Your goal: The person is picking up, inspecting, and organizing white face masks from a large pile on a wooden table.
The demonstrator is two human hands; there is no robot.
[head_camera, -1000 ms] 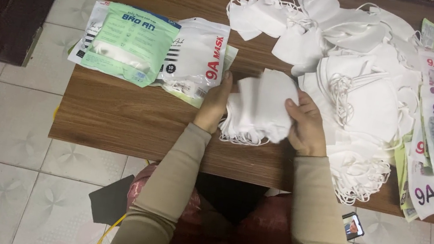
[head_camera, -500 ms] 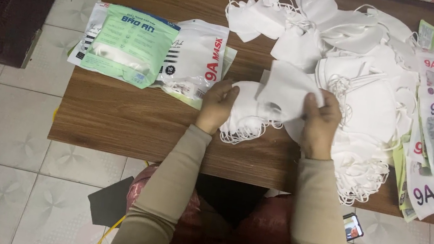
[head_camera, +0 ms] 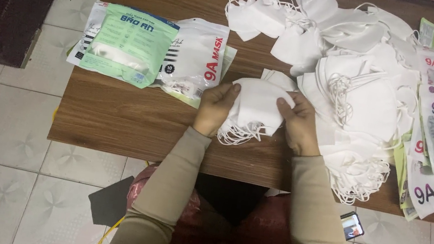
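Wood-grain table [head_camera: 131, 120] over tiled floor. Item: small stack of white face masks [head_camera: 256, 108], near the table's front edge; I see my left hand [head_camera: 215, 107] and right hand [head_camera: 298, 123] clasping its sides. Risk: dangling ear loops snagging the loose mask pile [head_camera: 358, 97] beside it, or the stack fanning apart.

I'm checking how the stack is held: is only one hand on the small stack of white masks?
No, both the left hand and the right hand grip the stack of white masks, one at each side.
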